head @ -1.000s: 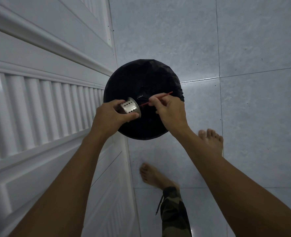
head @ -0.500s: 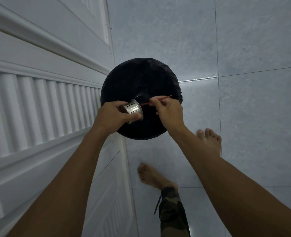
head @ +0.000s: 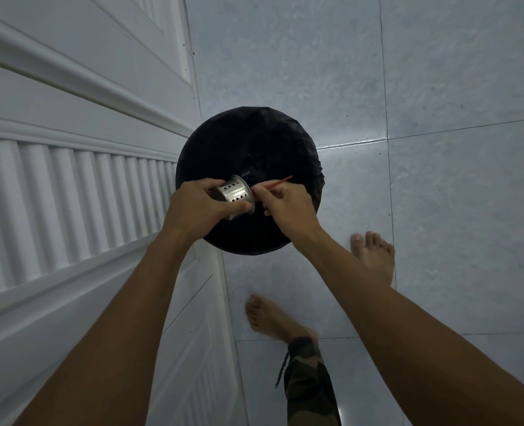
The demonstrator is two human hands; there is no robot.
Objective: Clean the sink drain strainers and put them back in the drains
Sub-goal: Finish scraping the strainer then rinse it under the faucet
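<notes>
A metal sink drain strainer (head: 234, 193), a small perforated cup with a flared rim, lies on its side in my left hand (head: 197, 210), which grips it by the body above a black-lined bin (head: 251, 142). My right hand (head: 287, 202) pinches a thin red stick (head: 274, 186) whose near end meets the strainer's open mouth. Both hands hover over the bin's near half. The strainer's inside is hidden from me.
The bin stands on a pale tiled floor (head: 439, 179) against a white panelled door (head: 54, 179) on the left. My bare feet (head: 373, 256) stand just behind the bin, with a camouflage trouser leg (head: 307, 379) at the bottom.
My right hand has drawn closer to the strainer, pushing the red stick further into its mouth. My left hand holds the strainer in about the same place.
</notes>
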